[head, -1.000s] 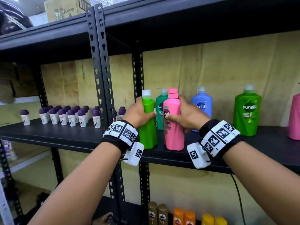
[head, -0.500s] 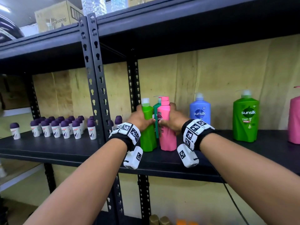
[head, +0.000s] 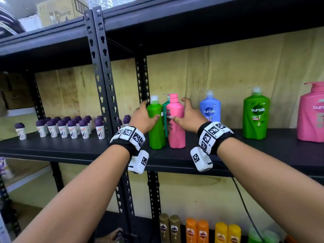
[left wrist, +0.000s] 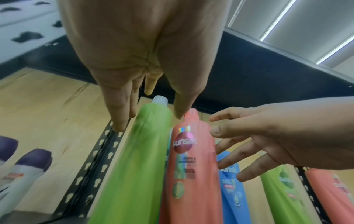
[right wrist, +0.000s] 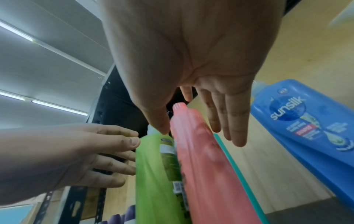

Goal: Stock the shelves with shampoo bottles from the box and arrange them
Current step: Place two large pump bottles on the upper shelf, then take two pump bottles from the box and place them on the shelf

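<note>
I'm loosening both hands: my left hand point(head: 143, 118) and right hand point(head: 186, 116) were gripping, now fingers are spreading, holding nothing. The green bottle point(head: 156, 127) and pink bottle point(head: 175, 125) are standing together left of the blue bottle point(head: 210, 109), so I'm judging them placed

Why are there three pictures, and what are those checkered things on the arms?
Those are tracking bands with small cameras on a person's wrists. One picture comes from a head camera; the other two look along each hand. The left hand and right hand have straight, spread fingers beside a slim green shampoo bottle and a slim pink shampoo bottle, gripping neither. Both bottles stand on the black shelf, with a teal bottle behind and small purple-capped deodorants farther left.
</note>
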